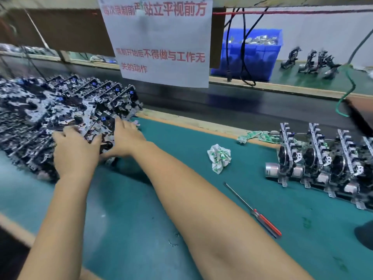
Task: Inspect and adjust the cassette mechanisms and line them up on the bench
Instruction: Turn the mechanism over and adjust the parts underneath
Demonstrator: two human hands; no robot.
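Note:
A big heap of black and silver cassette mechanisms [50, 106] covers the left of the green bench mat [181, 199]. At the heap's near right edge, one cassette mechanism [102, 136] sits between my hands. My left hand [74, 152] grips it from the left with its fingers curled over the top. My right hand [126, 138] holds its right side, fingers reaching forward and thumb tucked under it. On the right of the mat, several mechanisms stand upright in a row [323, 166]. The picture is blurred around the hands.
A red-handled screwdriver [264, 221] lies on the mat right of my right forearm, with a crumpled paper [219, 158] beyond it. A rag [258, 136] lies by the dark conveyor belt [242, 102]. A paper sign [159, 43] hangs ahead, and a blue bin [252, 57] stands behind.

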